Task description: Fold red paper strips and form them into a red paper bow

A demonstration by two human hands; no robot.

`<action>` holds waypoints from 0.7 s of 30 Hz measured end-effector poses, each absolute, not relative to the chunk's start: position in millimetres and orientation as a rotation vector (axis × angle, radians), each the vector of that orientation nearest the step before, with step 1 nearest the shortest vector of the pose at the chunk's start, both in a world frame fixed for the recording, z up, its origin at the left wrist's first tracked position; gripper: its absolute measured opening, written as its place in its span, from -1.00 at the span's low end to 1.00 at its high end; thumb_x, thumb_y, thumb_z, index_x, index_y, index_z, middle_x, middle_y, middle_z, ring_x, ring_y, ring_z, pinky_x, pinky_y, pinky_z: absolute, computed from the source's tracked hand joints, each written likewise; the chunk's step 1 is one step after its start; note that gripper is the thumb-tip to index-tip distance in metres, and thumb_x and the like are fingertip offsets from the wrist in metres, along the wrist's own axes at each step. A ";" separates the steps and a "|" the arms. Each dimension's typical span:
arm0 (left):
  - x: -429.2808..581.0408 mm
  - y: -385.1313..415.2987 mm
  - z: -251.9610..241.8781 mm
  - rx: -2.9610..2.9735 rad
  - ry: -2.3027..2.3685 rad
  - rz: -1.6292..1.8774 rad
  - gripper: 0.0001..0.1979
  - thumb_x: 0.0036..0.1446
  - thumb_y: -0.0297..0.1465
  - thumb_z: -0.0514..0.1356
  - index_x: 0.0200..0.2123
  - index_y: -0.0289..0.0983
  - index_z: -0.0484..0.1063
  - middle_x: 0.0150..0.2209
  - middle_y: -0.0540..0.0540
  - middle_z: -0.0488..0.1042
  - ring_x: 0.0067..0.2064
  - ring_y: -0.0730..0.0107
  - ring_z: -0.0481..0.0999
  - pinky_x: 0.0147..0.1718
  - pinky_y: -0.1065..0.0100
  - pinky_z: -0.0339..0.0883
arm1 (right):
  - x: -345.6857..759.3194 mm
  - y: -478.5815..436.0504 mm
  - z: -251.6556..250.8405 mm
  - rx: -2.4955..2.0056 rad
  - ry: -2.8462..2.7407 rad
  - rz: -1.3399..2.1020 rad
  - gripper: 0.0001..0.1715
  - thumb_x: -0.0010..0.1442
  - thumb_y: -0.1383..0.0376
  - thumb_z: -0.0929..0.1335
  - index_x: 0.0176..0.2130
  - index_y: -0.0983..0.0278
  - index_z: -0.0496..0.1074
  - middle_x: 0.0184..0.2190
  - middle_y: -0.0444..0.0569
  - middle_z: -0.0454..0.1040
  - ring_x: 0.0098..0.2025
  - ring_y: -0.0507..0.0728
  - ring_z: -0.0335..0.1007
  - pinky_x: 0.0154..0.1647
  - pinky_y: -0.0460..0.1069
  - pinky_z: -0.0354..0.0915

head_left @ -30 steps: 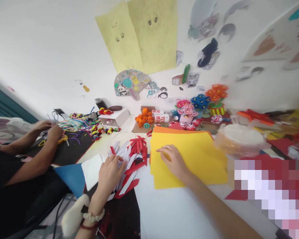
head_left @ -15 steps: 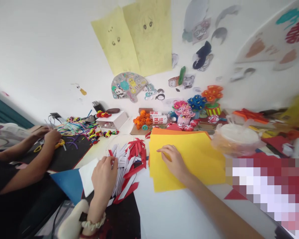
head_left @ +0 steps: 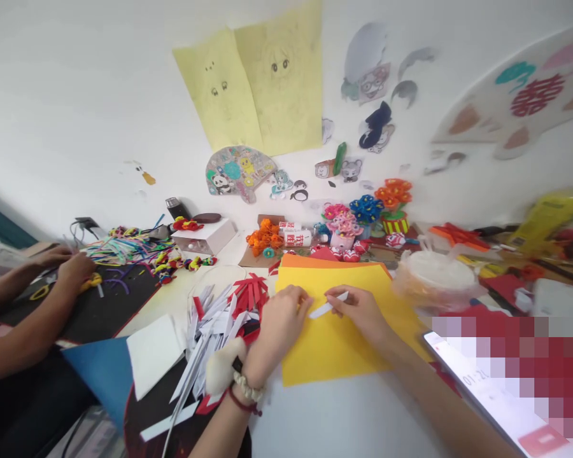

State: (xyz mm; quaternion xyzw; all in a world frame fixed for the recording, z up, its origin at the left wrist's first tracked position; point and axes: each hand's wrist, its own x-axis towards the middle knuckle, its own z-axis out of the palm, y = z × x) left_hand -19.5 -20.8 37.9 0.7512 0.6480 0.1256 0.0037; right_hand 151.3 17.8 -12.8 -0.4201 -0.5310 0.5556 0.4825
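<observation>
Over the yellow paper (head_left: pixel 337 356), my right hand (head_left: pixel 363 312) pinches a short white paper strip (head_left: pixel 323 308) between thumb and fingers. The strip slants, and its lower end lies close to the fingertips of my left hand (head_left: pixel 284 318). Those fingers are drawn together; I cannot tell whether they grip the strip's end. A cream scrunchie and a dark red band circle my left wrist. Left of that hand lies a loose pile of white paper strips (head_left: pixel 205 334) and red paper strips (head_left: pixel 251 294), partly hidden by a pale plush thing (head_left: pixel 223 367).
At far left, another person's hands (head_left: pixel 71 267) work beside colourful pipe cleaners (head_left: pixel 124 247). A lidded cup (head_left: pixel 437 273) stands right of the yellow paper, with a phone (head_left: pixel 482 388) nearer me. Flower crafts (head_left: pixel 344 222) and a bottle (head_left: pixel 298 236) line the wall.
My left hand has moved right, from the strip pile to over the yellow paper. My right hand, empty before, now pinches a white strip. The view has shifted slightly.
</observation>
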 end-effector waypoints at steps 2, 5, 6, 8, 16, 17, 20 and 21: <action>-33.1 -9.1 40.8 2.259 2.375 0.260 -0.79 0.26 -0.38 -0.01 -0.26 -0.25 0.43 -0.27 -0.09 0.50 -0.25 0.31 0.49 -0.39 0.36 0.21 | 156.7 20.4 -17.2 -1.063 -1.204 1.360 -0.51 -0.20 -0.04 0.50 -0.42 0.30 0.50 -0.66 -0.11 0.41 -0.57 0.05 0.31 -0.51 -0.05 0.25; -53.8 3.6 42.5 2.153 2.713 0.067 -0.73 0.20 -0.51 -0.05 -0.28 -0.37 0.45 -0.30 -0.26 0.49 -0.21 0.10 0.47 -0.34 0.25 0.23 | 159.6 22.4 -19.3 -1.076 -1.131 1.375 -0.48 -0.25 -0.03 0.53 -0.39 0.29 0.51 -0.60 -0.08 0.46 -0.53 0.07 0.37 -0.44 -0.03 0.31; -58.5 6.0 42.1 2.131 2.754 0.039 -0.71 0.18 -0.54 -0.07 -0.29 -0.39 0.46 -0.30 -0.30 0.48 -0.21 0.06 0.47 -0.34 0.23 0.23 | 159.7 22.6 -19.1 -1.065 -1.112 1.386 -0.47 -0.27 -0.03 0.54 -0.38 0.29 0.52 -0.56 -0.07 0.48 -0.51 0.08 0.39 -0.40 -0.02 0.33; -63.8 8.2 40.3 2.111 2.788 0.006 -0.69 0.16 -0.57 -0.08 -0.31 -0.43 0.47 -0.31 -0.34 0.47 -0.21 0.00 0.46 -0.36 0.21 0.24 | 159.2 22.6 -18.4 -1.033 -1.078 1.410 -0.45 -0.30 -0.01 0.55 -0.36 0.28 0.52 -0.49 -0.04 0.52 -0.46 0.11 0.45 -0.35 0.00 0.36; -61.9 7.1 39.2 2.004 2.844 -0.180 -0.65 0.14 -0.61 -0.11 -0.35 -0.45 0.49 -0.34 -0.38 0.45 -0.27 -0.01 0.48 -0.48 0.29 0.22 | 152.6 23.6 -21.5 -0.968 -1.042 1.461 -0.40 -0.23 -0.05 0.53 -0.31 0.31 0.48 -0.63 -0.09 0.45 -0.57 0.11 0.42 -0.52 -0.02 0.33; -61.8 7.7 39.7 2.002 2.826 -0.182 -0.64 0.15 -0.61 -0.11 -0.35 -0.44 0.49 -0.34 -0.37 0.45 -0.27 0.00 0.48 -0.48 0.30 0.20 | 152.0 24.3 -22.5 -0.952 -1.036 1.457 -0.42 -0.21 -0.04 0.52 -0.31 0.31 0.47 -0.63 -0.10 0.44 -0.57 0.09 0.42 -0.53 -0.03 0.32; -60.9 9.4 43.2 1.969 2.809 -0.142 -0.63 0.16 -0.60 -0.13 -0.33 -0.45 0.49 -0.34 -0.36 0.46 -0.26 -0.01 0.50 -0.49 0.30 0.20 | 152.0 26.4 -24.6 -0.925 -1.016 1.452 -0.48 -0.17 -0.04 0.51 -0.41 0.32 0.44 -0.65 -0.11 0.43 -0.61 0.06 0.39 -0.59 -0.07 0.27; -60.1 9.4 45.4 1.935 2.818 -0.129 -0.62 0.16 -0.60 -0.13 -0.33 -0.45 0.49 -0.34 -0.36 0.46 -0.26 -0.02 0.50 -0.48 0.29 0.21 | 152.5 26.9 -24.6 -0.927 -1.009 1.457 -0.49 -0.18 -0.05 0.51 -0.45 0.32 0.43 -0.66 -0.11 0.42 -0.62 0.05 0.37 -0.61 -0.07 0.26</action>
